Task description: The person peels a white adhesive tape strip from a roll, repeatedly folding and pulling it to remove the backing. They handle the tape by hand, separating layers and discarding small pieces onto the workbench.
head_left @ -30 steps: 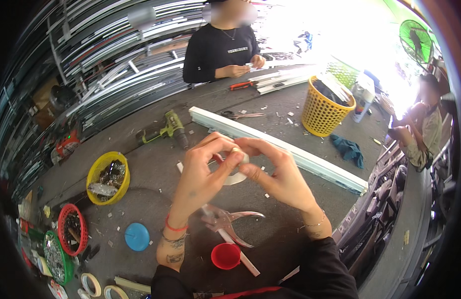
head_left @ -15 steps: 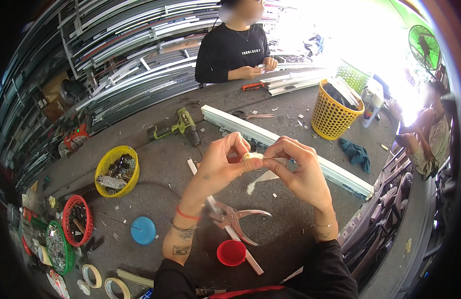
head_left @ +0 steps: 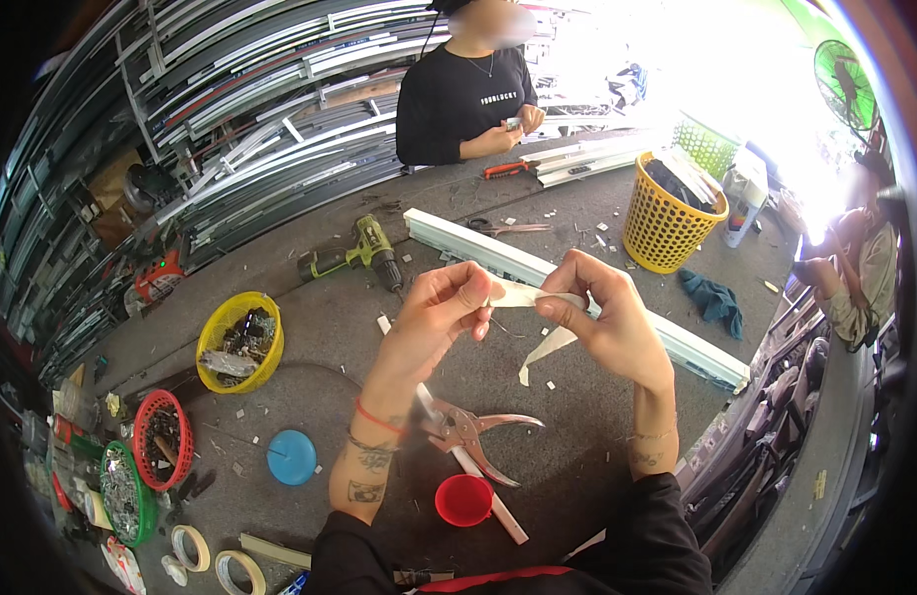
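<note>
A pale cream strip of tape [head_left: 516, 296] is stretched between my two hands above the workbench. My left hand [head_left: 441, 309] pinches one end of it between thumb and fingers. The other side is gripped by my right hand [head_left: 609, 319], and a loose tail dangles below those fingers. Whether anything small sits under the tape in my left fingers is hidden. Behind my hands lies a long white profile [head_left: 667, 342], running diagonally. Below them, pink-handled cutters [head_left: 468, 431] rest across a thin white strip [head_left: 500, 511], beside a red cup [head_left: 464, 500].
A green cordless drill [head_left: 354, 258], scissors [head_left: 508, 228] and a yellow basket [head_left: 667, 233] stand farther back. At left are a yellow bowl [head_left: 209, 337], a red basket [head_left: 189, 446], a blue disc [head_left: 291, 457] and tape rolls [head_left: 242, 575]. Across the bench stands a person [head_left: 468, 99].
My hands have drawn apart, and the tape that was bunched at my left fingers now spans the gap. The view has shifted slightly. The person opposite has lowered their hands a little.
</note>
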`<state>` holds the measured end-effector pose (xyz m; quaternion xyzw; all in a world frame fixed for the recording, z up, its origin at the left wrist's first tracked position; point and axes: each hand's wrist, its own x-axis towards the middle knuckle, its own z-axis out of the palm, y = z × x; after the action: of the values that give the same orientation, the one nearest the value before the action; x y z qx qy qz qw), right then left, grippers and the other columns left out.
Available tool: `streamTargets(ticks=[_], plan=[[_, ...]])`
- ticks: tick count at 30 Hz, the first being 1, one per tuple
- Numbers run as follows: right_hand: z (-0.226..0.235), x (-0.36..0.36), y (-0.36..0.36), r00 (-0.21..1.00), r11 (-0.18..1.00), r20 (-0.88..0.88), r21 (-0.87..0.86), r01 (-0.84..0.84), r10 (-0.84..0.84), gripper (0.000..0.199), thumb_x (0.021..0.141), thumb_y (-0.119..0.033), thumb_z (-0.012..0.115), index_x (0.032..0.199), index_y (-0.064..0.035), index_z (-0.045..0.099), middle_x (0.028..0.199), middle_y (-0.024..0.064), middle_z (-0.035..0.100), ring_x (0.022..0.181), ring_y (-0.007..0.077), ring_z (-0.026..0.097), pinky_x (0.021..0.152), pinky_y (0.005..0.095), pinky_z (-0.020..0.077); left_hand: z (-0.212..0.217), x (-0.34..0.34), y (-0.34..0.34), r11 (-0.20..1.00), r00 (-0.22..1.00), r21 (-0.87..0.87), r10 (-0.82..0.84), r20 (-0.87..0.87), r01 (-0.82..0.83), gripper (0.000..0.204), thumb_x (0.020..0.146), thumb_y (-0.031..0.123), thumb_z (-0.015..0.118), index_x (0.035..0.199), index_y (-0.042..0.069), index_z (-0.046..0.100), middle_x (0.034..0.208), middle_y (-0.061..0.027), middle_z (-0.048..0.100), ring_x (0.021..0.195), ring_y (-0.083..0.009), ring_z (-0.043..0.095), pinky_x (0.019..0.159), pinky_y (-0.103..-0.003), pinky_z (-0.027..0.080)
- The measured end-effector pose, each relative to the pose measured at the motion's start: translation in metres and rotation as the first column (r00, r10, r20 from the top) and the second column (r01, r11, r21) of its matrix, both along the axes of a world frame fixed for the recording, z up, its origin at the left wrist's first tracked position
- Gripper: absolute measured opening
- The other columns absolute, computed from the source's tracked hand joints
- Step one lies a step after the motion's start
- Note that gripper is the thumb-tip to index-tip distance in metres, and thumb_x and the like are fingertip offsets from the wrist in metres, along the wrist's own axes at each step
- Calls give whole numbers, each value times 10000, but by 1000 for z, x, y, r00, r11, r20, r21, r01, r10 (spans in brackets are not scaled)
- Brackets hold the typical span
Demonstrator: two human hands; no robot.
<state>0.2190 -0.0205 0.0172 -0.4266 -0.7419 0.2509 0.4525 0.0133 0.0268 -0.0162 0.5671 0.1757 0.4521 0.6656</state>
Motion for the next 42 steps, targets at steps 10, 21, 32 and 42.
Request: streamTargets(ticks=[10,21,32,42], plan=[[-1,6,5,1000,996,-17,-84,2,-3,127,864,-103,674,871,6,608,753,15,598,686,69,497,616,247,404,-3,10,-7,920,945,295,304,-121,-258,282,981,280,530,961,5,588,841,-28,590,765,-86,576,722,-233,480],[-4,-5,4,995,987,-49,132,96,-90,104,845,-116,681,819,-31,628,741,30,623,633,125,495,692,296,378,-3,12,-12,907,949,300,314,-11,-296,252,981,242,532,937,-3,570,889,-61,627,832,-105,604,793,-260,494],[5,-13,-13,927,865,114,415,282,-356,103,820,-134,692,765,-90,618,769,-31,620,553,152,425,746,300,295,3,11,-22,888,935,327,353,-35,-323,240,966,240,568,923,4,574,828,-30,612,796,-77,577,764,-238,474],[-8,-13,1,974,998,-217,-20,-65,60,97,922,-103,598,921,-9,571,781,-6,554,694,67,441,667,227,366,5,0,-14,870,918,378,381,-110,-316,331,986,295,509,1037,-25,577,977,-84,635,895,-109,600,814,-259,486]])
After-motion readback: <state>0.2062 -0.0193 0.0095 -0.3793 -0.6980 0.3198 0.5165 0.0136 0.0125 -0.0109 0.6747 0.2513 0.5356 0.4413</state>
